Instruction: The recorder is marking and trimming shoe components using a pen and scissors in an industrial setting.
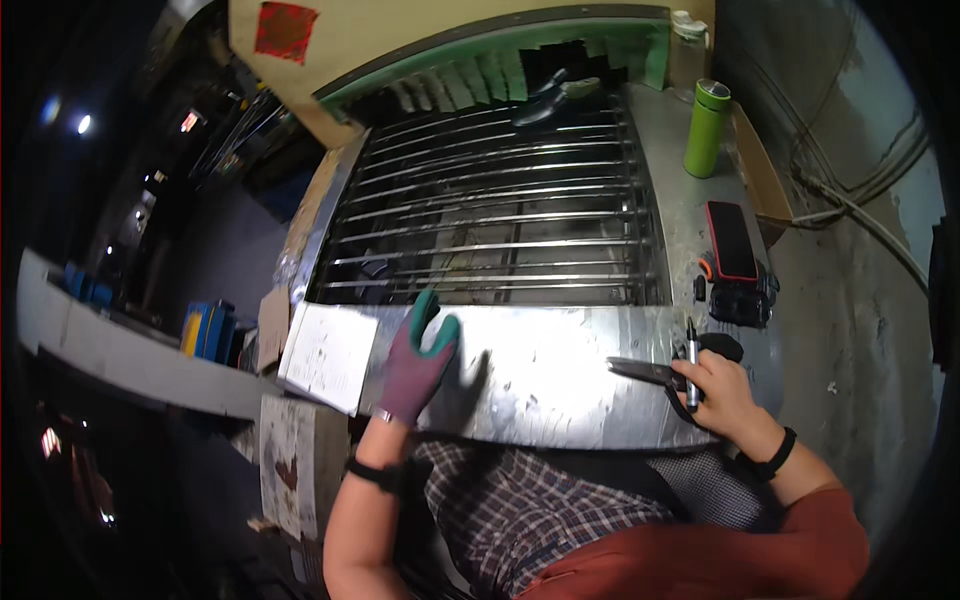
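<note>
My left hand [415, 365] wears a purple glove with green fingertips. It hovers over the near metal ledge with thumb and fingers apart and nothing between them, close to a white paper sheet [330, 355]. My bare right hand [722, 392] is closed around a pair of dark scissors [640, 370], whose blades point left over the shiny ledge [540, 400]. A black and silver marker pen [692, 365] crosses the scissors at the fingertips. Whether the fingers grip the pen too, I cannot tell.
Beyond the ledge spans a rack of metal rollers [490, 220], with a dark shoe-like object [545, 105] at its far end. Along the right edge are a green bottle [707, 130], a red-rimmed phone [732, 242] and a black object [740, 303]. Cables [850, 200] hang on the right.
</note>
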